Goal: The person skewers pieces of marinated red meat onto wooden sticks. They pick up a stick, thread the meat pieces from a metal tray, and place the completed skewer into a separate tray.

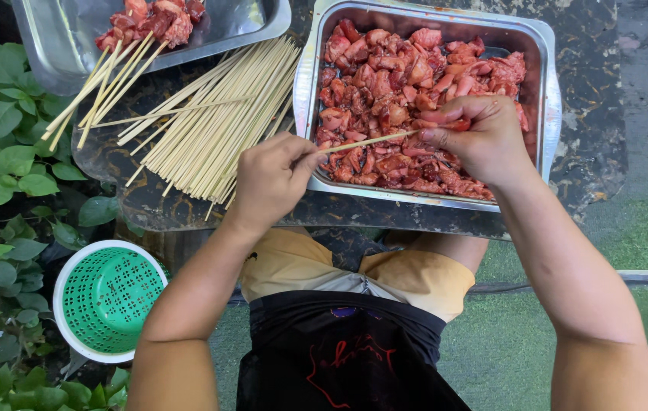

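My left hand [271, 179] grips the near end of a thin bamboo skewer [370, 141] that points right over a metal tray [549, 91] full of red marinated meat chunks [400, 76]. My right hand [476, 137] pinches a small red piece of meat [457, 125] at the skewer's tip, fingers closed around it. Both hands hover above the near side of the tray.
A loose pile of bare bamboo skewers [217, 122] lies on the dark table left of the tray. A second metal tray [73, 46] at the top left holds finished meat skewers [149, 23]. A green basket in a white bowl [107, 301] and leafy plants [4, 152] are at the left.
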